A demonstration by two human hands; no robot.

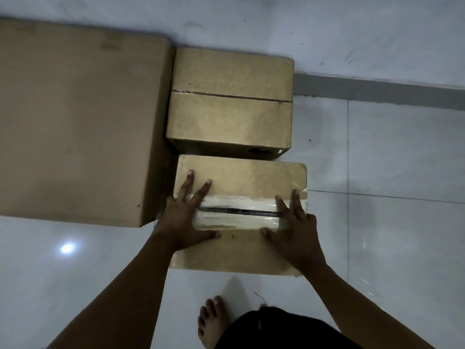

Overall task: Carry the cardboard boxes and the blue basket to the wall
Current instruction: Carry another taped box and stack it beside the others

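Pale tiled floor (377, 159) by the wall (327, 26) — left hand (185, 217) and right hand (295, 233) lie spread flat atop the taped box (241, 177); beyond the fingertips, two more boxes (231, 102).

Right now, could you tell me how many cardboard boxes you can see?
3. A large box stands at the left against the wall, a smaller box beside it, also at the wall, and a taped box nearest, under both hands. Others may lie out of view.
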